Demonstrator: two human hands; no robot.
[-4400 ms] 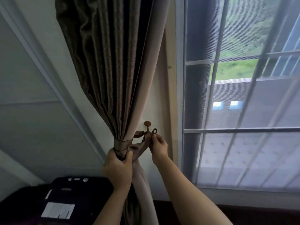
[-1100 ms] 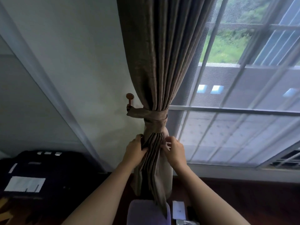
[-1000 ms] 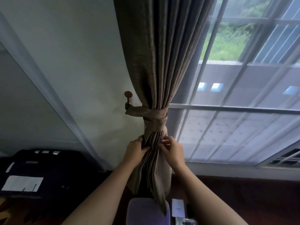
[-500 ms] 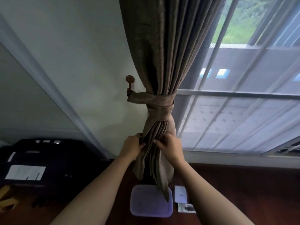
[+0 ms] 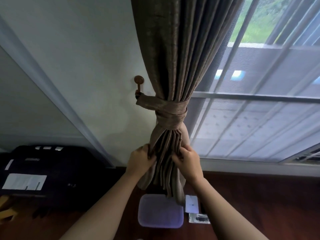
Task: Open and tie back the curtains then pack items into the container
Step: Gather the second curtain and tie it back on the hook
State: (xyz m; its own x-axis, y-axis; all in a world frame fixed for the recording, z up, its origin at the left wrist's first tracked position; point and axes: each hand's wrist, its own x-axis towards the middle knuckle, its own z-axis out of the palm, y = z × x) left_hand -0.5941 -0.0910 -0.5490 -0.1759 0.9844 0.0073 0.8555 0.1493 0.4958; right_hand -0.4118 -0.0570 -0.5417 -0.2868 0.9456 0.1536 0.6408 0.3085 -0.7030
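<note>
While the brown curtain (image 5: 176, 49) hung gathered into one thick bundle beside the window (image 5: 259, 122), a matching fabric tieback (image 5: 170, 111) was wrapped around its waist and ran left to a small round-headed hook (image 5: 139, 80) on the pale wall (image 5: 83, 49). Below the wrap, both hands gripped the loose pleats. The left hand (image 5: 140, 162) had its fingers curled round the left edge of the folds, and the right hand (image 5: 187, 163) pinched the right edge, with its fingers bent into the cloth. The two hands sat at about the same height, close together, with the middle pleats falling between them. The curtain's lower end hung free under the hands, tapering to a point.

On the dark wooden floor (image 5: 259, 196) directly below lay a lilac container (image 5: 160, 213) with rounded corners, seen from above; whether a lid was on it could not be told. Just right of it lay a small white card (image 5: 191, 203), and nearer the camera a little clear packet (image 5: 199, 218) holding something dark. The curtain's tip overlapped the container's far right corner in the head view, though contact could not be judged.

To the left, against the wall, stood a black case (image 5: 57, 168) with a white label (image 5: 24, 181) on its top. Through the panes showed a grey outer wall and green growth beyond
</note>
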